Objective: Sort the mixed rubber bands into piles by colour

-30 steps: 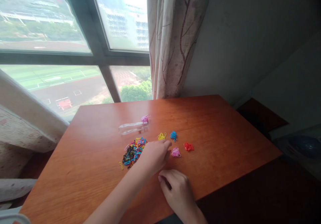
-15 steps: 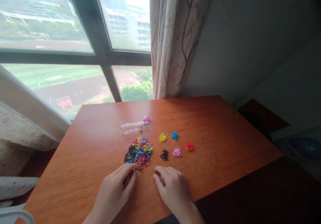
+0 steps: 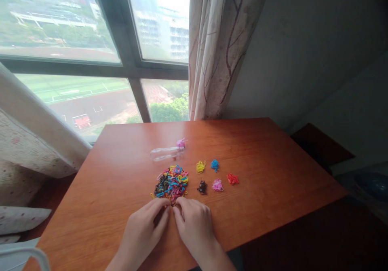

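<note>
A mixed pile of small coloured rubber bands (image 3: 172,182) lies on the wooden table. At its near edge my left hand (image 3: 147,222) is closed in a pinch, thumb against fingers. My right hand (image 3: 195,224) is pinched too, its fingertips almost meeting the left ones. Between them shows a dark rubber band (image 3: 173,204), partly hidden by the fingers. To the right of the pile sit small sorted heaps: yellow bands (image 3: 200,166), blue bands (image 3: 215,165), black bands (image 3: 202,187), pink bands (image 3: 217,185) and red bands (image 3: 233,178).
Behind the pile lies a clear plastic bag or sleeve (image 3: 166,153), with a pink item (image 3: 181,142) at its right end. The table (image 3: 273,174) runs up to a window and a patterned curtain (image 3: 209,60). A white curved rail (image 3: 30,253) stands at lower left.
My right hand has moved left to meet the left hand at the pile's near edge. The view has shifted slightly; the sorted heaps look the same.
</note>
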Demonstrator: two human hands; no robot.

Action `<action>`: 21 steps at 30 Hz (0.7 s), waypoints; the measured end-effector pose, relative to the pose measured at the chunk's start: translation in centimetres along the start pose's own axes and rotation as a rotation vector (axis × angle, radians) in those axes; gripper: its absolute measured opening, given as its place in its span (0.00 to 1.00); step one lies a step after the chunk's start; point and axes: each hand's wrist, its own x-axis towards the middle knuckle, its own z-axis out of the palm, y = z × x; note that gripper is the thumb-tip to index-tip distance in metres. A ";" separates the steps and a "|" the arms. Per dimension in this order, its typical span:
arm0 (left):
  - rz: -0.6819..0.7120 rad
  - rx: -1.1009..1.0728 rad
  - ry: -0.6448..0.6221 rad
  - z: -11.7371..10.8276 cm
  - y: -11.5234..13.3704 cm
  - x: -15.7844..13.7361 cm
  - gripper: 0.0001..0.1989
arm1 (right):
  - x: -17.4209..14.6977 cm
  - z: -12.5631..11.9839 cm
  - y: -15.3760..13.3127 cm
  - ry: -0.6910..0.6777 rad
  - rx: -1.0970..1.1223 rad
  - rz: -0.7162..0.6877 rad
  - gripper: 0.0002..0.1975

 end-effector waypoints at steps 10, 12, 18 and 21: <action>-0.018 -0.040 0.016 -0.1 -0.1 0.1 0.08 | -0.2 -0.1 0.4 0.057 0.085 -0.011 0.06; -0.020 -0.045 0.019 -0.1 -0.1 0.1 0.08 | -0.5 -0.5 0.9 0.087 0.106 0.002 0.07; -0.009 -0.027 0.019 -0.1 -0.1 0.0 0.08 | -0.8 -2.4 4.2 0.238 0.081 0.082 0.12; -0.009 -0.012 0.019 -0.1 0.0 0.0 0.08 | -0.4 -3.0 5.6 0.287 0.031 0.123 0.15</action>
